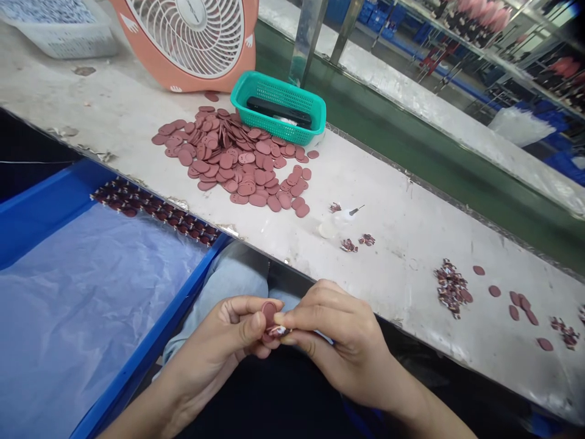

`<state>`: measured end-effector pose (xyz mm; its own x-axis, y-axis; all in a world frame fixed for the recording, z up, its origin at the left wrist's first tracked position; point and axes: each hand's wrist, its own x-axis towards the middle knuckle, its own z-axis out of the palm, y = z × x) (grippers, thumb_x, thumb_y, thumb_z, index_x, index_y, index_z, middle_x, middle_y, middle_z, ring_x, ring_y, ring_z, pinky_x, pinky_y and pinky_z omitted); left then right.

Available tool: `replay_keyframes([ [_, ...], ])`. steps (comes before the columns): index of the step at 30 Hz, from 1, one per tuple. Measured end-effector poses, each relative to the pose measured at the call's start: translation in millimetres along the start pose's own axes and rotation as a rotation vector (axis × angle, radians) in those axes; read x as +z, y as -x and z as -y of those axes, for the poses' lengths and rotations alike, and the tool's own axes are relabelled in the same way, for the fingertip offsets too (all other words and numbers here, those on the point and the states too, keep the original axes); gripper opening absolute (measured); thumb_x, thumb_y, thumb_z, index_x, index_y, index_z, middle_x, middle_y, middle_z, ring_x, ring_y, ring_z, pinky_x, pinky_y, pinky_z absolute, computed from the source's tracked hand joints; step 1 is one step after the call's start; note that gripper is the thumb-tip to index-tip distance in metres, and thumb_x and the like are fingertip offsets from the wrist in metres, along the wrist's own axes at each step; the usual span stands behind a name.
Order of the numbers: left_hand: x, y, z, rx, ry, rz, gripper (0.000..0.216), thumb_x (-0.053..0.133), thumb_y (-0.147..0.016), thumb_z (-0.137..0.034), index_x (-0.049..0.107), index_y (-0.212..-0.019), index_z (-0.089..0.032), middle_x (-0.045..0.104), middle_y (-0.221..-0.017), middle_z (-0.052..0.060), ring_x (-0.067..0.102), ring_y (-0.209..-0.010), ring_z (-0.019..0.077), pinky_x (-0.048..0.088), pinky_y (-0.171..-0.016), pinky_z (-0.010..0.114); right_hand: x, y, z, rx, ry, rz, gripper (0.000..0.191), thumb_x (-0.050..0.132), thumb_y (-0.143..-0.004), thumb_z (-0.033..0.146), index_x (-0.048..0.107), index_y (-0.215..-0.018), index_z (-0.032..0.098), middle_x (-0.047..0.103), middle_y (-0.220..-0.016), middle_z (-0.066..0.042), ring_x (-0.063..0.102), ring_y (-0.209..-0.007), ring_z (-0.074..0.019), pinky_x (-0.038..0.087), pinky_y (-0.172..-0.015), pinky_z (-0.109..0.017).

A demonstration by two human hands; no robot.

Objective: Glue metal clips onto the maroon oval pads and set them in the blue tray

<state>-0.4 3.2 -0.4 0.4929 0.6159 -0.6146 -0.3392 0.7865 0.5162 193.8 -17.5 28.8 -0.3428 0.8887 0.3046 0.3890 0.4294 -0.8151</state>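
Left hand point(214, 350) pinching one maroon oval disc point(269, 313), right hand point(338, 341) pinching one small patterned piece point(276, 331) against it, both just off the surface point(388, 244); nearby, one blue bin point(155, 332), one peach fan point(192, 36), one teal basket point(292, 131), one heap of maroon discs point(233, 158).

Bright, even light falls from above, leaving only faint, soft shadows around the flat reddish oval discs point(247, 177). The scuffed white counter point(402, 244) carries pale glare along its surface, and the translucent plastic sheet point(86, 305) has a milky sheen. Wide-angle distortion bows the long metal shelving point(503, 61) near the frame's upper right edge.
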Motion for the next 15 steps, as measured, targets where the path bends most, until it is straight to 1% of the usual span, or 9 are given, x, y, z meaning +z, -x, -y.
replay_keyframes([
  [4,0.2,0.4,2.1,-0.009,-0.01,0.004,0.032,0.092,-0.061,-0.044,0.083,-0.08,-0.02,0.072,-0.067,0.004,0.06,-0.062,0.012,0.047,-0.055,0.019,1.3,0.8,0.2,-0.026,-0.014,-0.008,0.024,0.068,-0.091,0.01,0.069,-0.111,0.023,0.073,-0.085,-0.001,0.066,-0.074,-0.014,0.055,-0.072,-0.03],
  [6,-0.8,-0.2,3.0,-0.01,-0.022,0.019,0.033,0.092,-0.061,-0.045,0.082,-0.079,-0.019,0.072,-0.066,0.003,0.059,-0.061,0.0115,0.046,-0.056,0.019,2.1,1.4,0.0,-0.021,-0.012,-0.004,0.023,0.068,-0.091,0.011,0.069,-0.111,0.023,0.072,-0.085,-0.001,0.066,-0.074,-0.0142,0.055,-0.071,-0.03],
  [9,-1.8,-0.7,3.3,-0.005,-0.033,0.005,0.031,0.091,-0.063,-0.044,0.082,-0.08,-0.02,0.073,-0.067,0.003,0.059,-0.062,0.0116,0.046,-0.058,0.019,3.4,2.4,-0.3,-0.013,-0.011,-0.004,0.022,0.068,-0.092,0.012,0.069,-0.111,0.024,0.072,-0.084,-0.002,0.066,-0.073,-0.0145,0.055,-0.07,-0.031],
  [15,-0.4,0.0,4.1,-0.002,-0.024,-0.005,0.031,0.092,-0.062,-0.044,0.082,-0.08,-0.021,0.074,-0.068,0.003,0.06,-0.063,0.0121,0.047,-0.058,0.019,4.7,1.5,-0.1,-0.023,0.007,-0.028,0.021,0.065,-0.094,0.014,0.069,-0.111,0.025,0.072,-0.083,-0.002,0.066,-0.074,-0.0152,0.056,-0.07,-0.031],
])
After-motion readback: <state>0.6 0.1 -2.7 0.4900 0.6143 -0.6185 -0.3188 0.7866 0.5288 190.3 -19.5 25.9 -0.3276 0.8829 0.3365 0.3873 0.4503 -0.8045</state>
